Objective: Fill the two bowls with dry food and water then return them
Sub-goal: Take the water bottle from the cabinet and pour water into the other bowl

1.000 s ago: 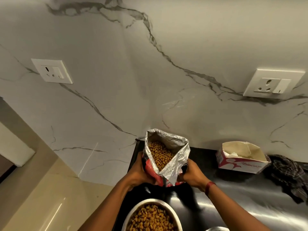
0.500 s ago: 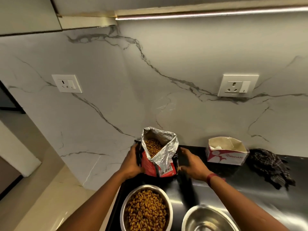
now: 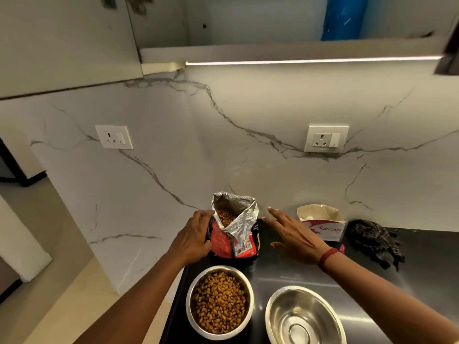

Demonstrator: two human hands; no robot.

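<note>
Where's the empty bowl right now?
Head view, bottom right: the empty steel bowl sits on the black counter, right of the kibble-filled bowl.

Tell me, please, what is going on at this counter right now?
A person is feeding-bowl prepping on a black counter. The left hand holds the side of an open red kibble bag standing upright by the wall, while the right hand is open beside it, not touching it. In front, one steel bowl is full of dry food; the second steel bowl next to it is empty, with no water in it yet.
</note>
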